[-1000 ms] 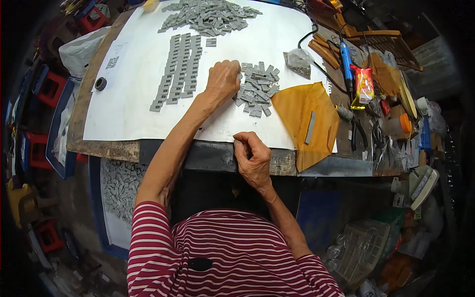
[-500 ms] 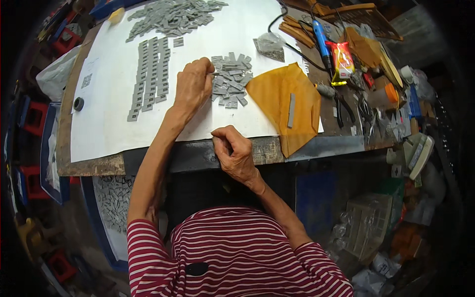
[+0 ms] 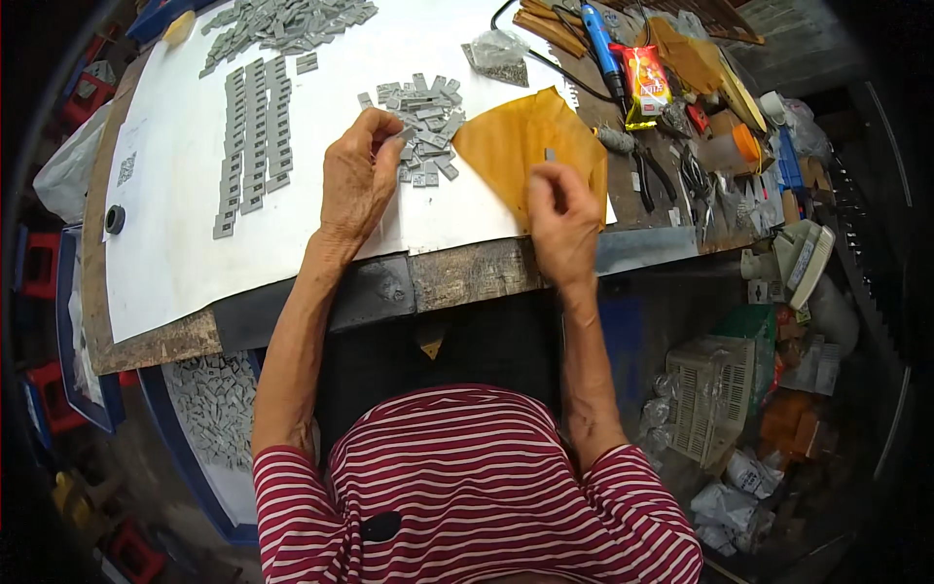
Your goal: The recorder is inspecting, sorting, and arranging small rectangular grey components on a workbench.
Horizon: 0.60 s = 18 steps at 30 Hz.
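My left hand (image 3: pixel 358 180) rests on the white sheet (image 3: pixel 175 263) covering the workbench. Its thumb and forefinger are pinched on a small grey flat piece at the edge of a loose pile of grey pieces (image 3: pixel 426 105). My right hand (image 3: pixel 562 216) lies over the lower part of a brown sheet (image 3: pixel 511 136), to the right of the pile. Its fingertips close on a thin grey metal strip (image 3: pixel 550 154), whose top end sticks out above the fingers. Both forearms come up from the lower edge, out of a red-and-white striped shirt.
Neat rows of grey pieces (image 3: pixel 253 136) lie left of my hands, with a bigger heap (image 3: pixel 282 19) at the far edge. At right are a plastic bag (image 3: pixel 496 49), a blue tool (image 3: pixel 603 39), an orange packet (image 3: pixel 647 73) and pliers (image 3: pixel 647 170). Below the bench are a tray of grey pieces (image 3: pixel 209 409) and a white basket (image 3: pixel 715 399).
My right hand has risen from the bench's front edge onto the brown sheet and closed on the grey strip. My left hand has stayed at the pile.
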Tool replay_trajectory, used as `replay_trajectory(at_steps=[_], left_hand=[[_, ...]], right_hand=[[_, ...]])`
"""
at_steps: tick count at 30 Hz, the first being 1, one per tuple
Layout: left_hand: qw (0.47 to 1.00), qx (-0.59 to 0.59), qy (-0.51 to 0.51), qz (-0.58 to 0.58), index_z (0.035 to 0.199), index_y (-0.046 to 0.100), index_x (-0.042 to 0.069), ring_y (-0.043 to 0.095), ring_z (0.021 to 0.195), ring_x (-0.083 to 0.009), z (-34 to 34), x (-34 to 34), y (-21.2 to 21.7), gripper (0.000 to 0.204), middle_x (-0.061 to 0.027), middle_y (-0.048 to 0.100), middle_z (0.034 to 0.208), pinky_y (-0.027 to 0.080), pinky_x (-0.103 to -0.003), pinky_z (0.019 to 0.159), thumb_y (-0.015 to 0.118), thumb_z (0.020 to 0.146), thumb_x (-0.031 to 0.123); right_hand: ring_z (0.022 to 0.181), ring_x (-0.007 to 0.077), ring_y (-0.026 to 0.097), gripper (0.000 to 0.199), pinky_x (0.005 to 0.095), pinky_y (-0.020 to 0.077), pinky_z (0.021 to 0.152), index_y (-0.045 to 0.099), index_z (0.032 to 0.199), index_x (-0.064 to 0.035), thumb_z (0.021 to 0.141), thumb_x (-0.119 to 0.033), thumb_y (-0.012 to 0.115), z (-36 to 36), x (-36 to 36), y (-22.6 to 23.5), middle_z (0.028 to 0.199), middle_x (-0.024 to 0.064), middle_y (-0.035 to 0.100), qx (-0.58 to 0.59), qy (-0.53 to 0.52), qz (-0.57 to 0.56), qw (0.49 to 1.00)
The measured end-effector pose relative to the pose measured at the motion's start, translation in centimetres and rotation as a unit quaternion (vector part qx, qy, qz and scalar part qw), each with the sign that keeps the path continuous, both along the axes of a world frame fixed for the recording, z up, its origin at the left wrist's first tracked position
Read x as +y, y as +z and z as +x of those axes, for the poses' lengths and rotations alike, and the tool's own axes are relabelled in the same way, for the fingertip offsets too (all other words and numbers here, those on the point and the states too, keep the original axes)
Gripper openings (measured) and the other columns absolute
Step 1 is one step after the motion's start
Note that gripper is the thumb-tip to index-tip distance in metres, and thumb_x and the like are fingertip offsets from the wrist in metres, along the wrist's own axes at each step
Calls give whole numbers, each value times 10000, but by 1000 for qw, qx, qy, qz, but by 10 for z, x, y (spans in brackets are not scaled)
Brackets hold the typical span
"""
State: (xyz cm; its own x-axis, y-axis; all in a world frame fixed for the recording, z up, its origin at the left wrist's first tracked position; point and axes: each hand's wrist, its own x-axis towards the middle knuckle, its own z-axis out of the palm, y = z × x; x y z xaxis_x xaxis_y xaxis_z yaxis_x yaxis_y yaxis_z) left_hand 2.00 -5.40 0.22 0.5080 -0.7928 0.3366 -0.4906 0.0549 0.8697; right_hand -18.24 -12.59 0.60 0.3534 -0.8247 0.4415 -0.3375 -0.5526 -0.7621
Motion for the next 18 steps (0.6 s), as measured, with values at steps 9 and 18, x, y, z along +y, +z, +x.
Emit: replay_trajectory(at_steps=[9, 18], left_hand=[[999, 32, -13, -10, 884, 570, -32, 579, 642, -143, 0, 2, -4, 113, -108, 622, 763, 478, -270, 598, 531, 791, 19], [989, 140, -48, 0, 922, 605, -26, 537, 687, -103, 0, 5, -2, 169, -69, 616, 789, 460, -230, 656, 562, 786, 64]], right_hand=[[656, 237, 577, 131, 314, 450, 584, 611, 890, 15, 804, -62, 550, -24, -82, -19, 787, 136, 573, 189, -15, -155, 970], [717, 350, 547, 59, 390, 435, 618, 557, 823, 10, 777, -27, 555, -17, -88, -14, 768, 162, 538, 263, 65, -212, 939]])
